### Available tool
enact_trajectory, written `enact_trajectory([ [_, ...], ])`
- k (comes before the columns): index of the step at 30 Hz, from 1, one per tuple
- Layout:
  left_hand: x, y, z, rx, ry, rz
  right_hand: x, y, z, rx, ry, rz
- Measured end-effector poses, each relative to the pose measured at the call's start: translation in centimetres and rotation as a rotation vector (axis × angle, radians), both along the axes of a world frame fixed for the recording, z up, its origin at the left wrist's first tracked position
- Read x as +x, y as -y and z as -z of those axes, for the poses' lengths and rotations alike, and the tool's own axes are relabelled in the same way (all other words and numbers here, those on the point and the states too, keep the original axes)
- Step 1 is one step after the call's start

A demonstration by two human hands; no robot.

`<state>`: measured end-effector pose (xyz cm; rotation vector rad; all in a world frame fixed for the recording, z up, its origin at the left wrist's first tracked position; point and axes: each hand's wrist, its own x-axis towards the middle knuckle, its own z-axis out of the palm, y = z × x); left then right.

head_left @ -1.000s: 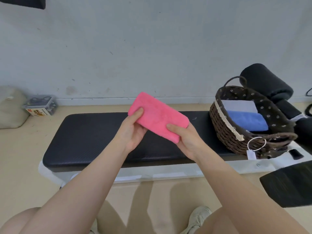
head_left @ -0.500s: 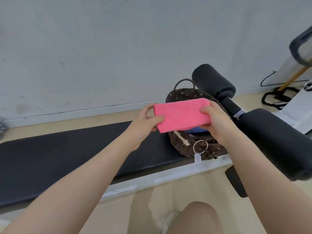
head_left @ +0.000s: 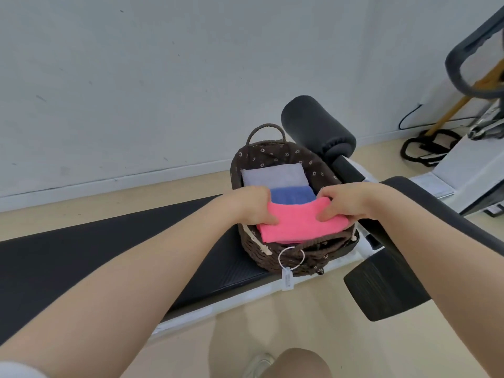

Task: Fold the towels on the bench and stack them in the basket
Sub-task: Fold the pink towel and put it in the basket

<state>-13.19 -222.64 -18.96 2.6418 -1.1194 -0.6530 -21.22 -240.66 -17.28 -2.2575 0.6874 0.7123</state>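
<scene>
Hands first: your left hand (head_left: pixel 252 204) grips the near-left end of the folded pink towel (head_left: pixel 300 223), thumb curled on top and the other fingers hidden beneath, while your right hand (head_left: pixel 345 204) pinches the right end the same way, thumb on the upper face. You hold the pink towel flat and nearly level inside the mouth of the wicker basket (head_left: pixel 275 252), its near edge just above the front rim; whether it already rests on what lies below cannot be told. Behind it in the basket you can see a folded blue towel (head_left: pixel 293 195), partly covered by the pink one, and farther back a folded pale grey towel (head_left: pixel 274 175) lying against the dark flowered lining. The basket sits at the right end of the black padded bench (head_left: pixel 95 255), with its looped handle (head_left: pixel 266 132) toward the wall and a white tag (head_left: pixel 287 278) on a ring hanging from its front. Just right of the basket stands a black foam roller pad (head_left: pixel 316 124) on the bench frame, and a second black pad (head_left: pixel 387 290) lies lower right. Your knee and a pale shoe (head_left: pixel 257 364) show on the tan floor at the bottom.
</scene>
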Motion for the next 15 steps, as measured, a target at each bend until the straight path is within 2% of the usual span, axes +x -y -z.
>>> enact_trajectory([
  [4, -0.2, 1.8, 0.4, 0.296, 0.081, 0.060, 1.4, -2.1, 0.6, -0.473, -0.178, -0.394],
  [9, 0.4, 3.6, 1.3, 0.558, 0.196, 0.099, 2.5, -2.0, 2.4, -0.536, -0.209, -0.405],
  [15, -0.9, 4.1, 3.3, 0.610, 0.397, 0.185, 2.5, -1.6, 5.3, -0.696, -0.123, -0.427],
])
